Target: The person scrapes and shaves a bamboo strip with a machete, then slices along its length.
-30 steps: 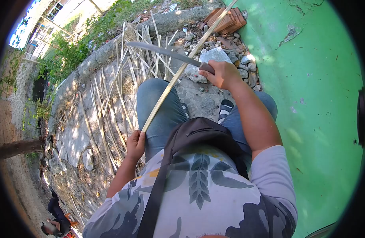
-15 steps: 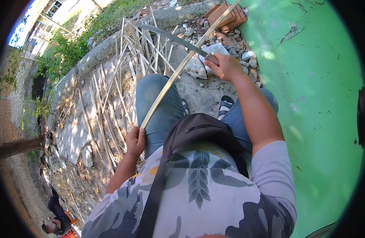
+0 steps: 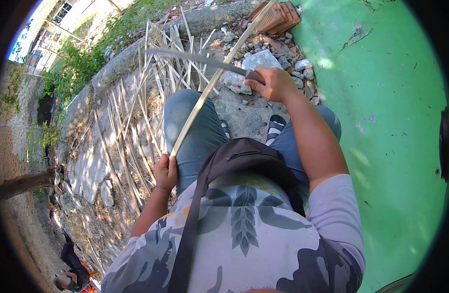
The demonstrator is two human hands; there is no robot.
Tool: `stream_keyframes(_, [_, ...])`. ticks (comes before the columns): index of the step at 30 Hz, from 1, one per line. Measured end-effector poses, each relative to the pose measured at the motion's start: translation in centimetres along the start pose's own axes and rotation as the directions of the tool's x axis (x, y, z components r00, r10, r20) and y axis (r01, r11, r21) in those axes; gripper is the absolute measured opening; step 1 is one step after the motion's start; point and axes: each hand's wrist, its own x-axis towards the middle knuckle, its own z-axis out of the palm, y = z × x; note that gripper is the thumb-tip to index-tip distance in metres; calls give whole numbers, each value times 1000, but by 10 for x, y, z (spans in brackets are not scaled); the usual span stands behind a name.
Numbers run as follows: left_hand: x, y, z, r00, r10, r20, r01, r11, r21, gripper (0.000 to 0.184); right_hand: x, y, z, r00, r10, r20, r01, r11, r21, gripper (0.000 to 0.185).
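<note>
A long pale strip (image 3: 201, 101) runs slantwise from beside my left knee up to the top of the view. Its lower end is in my left hand (image 3: 165, 172), which is closed round it beside my thigh. My right hand (image 3: 272, 84) grips the brown handle of a long knife (image 3: 200, 58). The blade points left and crosses the strip above my knees; whether it touches the strip I cannot tell. The blade is slightly blurred. A dark bag (image 3: 249, 158) lies on my lap.
Many pale strips (image 3: 124, 117) lie scattered on the rough ground at the left. Stones (image 3: 261, 59) and stacked reddish tiles (image 3: 279, 18) are ahead. A green floor (image 3: 380, 146) spans the right side. Another person (image 3: 74, 263) is at the far lower left.
The knife first moved slightly right and up, then back left and down along with my right hand. The strip's upper part has shifted a little left. Both hands keep their hold.
</note>
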Motion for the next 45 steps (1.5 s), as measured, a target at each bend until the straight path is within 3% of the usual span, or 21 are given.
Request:
stream_keyframes(3, [2,7,-6,1000,-14,-3,14,995,103,32,17,18,5,943,285,-172,-257,952,164,58])
stream_keyframes(4, [3,8,-10,1000,-21,3,21,993,114,32,19,21,4,938,328,-111,-302,932,200,60])
stream_keyframes(8, [3,7,-13,1000,-8,19,6,995,98,30,7,4,-1,966,172,-192,-154,982,108,53])
stream_keyframes(15, [4,1,2,999,53,-9,-53,998,47,29,-15,-33,-13,959,-277,-59,268,954,-136,53])
stream_keyframes(16, [5,1,2,999,39,-14,-38,998,59,29,-12,-26,-14,972,-233,-33,228,967,-117,54])
stream_keyframes(19, [1,6,-1,1000,8,-20,-6,994,113,29,12,12,6,979,168,-119,-165,986,35,57])
stream_keyframes(20, [1,10,-3,1000,15,-28,-10,990,141,29,20,21,10,951,229,-209,-226,973,41,60])
stream_keyframes(23, [6,15,-13,999,44,-20,-38,971,238,29,18,29,4,927,344,-146,-336,939,78,61])
stream_keyframes(27, [4,16,-8,996,77,-41,-68,980,185,30,4,0,0,973,151,-172,-135,986,103,56])
stream_keyframes(32, [7,2,1,998,65,-13,-64,993,96,30,-14,-34,-10,960,-255,-114,245,965,-89,48])
stream_keyframes(35, [9,3,2,998,57,-33,-53,993,106,31,-6,-9,-4,970,-220,-104,209,972,-111,49])
stream_keyframes(36, [6,3,0,998,56,-39,-50,991,125,31,-1,-3,-3,998,-8,-57,8,1000,-8,51])
stream_keyframes(39, [6,15,-7,999,37,-34,-28,975,222,33,21,17,7,916,311,-253,-276,947,165,53])
stream_keyframes(40, [9,19,-11,999,18,-26,-11,970,243,33,21,21,4,913,360,-192,-323,925,200,56])
stream_keyframes(43, [10,12,-14,1000,25,-16,-20,960,280,32,7,10,-12,941,283,-184,-267,958,107,56])
stream_keyframes(45, [9,7,-8,1000,13,-21,-7,971,239,30,-1,-1,-10,968,123,-220,-101,989,107,51])
